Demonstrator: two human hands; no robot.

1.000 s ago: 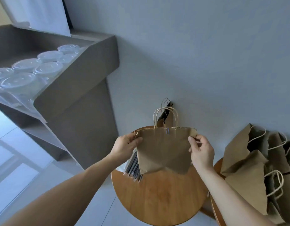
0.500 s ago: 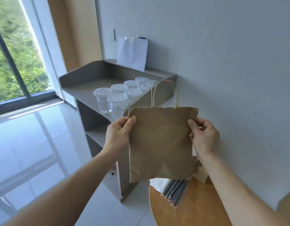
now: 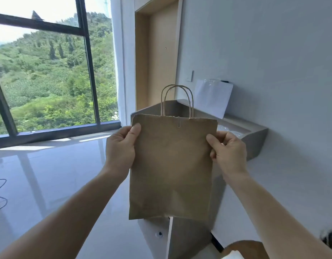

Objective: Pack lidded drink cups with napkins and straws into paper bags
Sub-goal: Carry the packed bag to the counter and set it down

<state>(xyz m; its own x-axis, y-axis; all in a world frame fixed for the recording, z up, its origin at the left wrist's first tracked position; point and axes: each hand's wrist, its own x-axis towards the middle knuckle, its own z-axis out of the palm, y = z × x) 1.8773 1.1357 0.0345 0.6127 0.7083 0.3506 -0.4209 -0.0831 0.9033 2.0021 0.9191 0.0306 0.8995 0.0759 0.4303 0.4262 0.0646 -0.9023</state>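
Head view: left hand (image 3: 122,146) and right hand (image 3: 227,152) pinch the flat brown paper bag's (image 3: 171,169) upper side edges; light, flimsy, tear-prone.

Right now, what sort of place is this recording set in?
Probably a room of a home or small office set up for the packing, not a shop: a floor-to-ceiling window onto wooded hills, a glossy tiled floor, and a grey wall-side shelf unit behind the brown paper bag.
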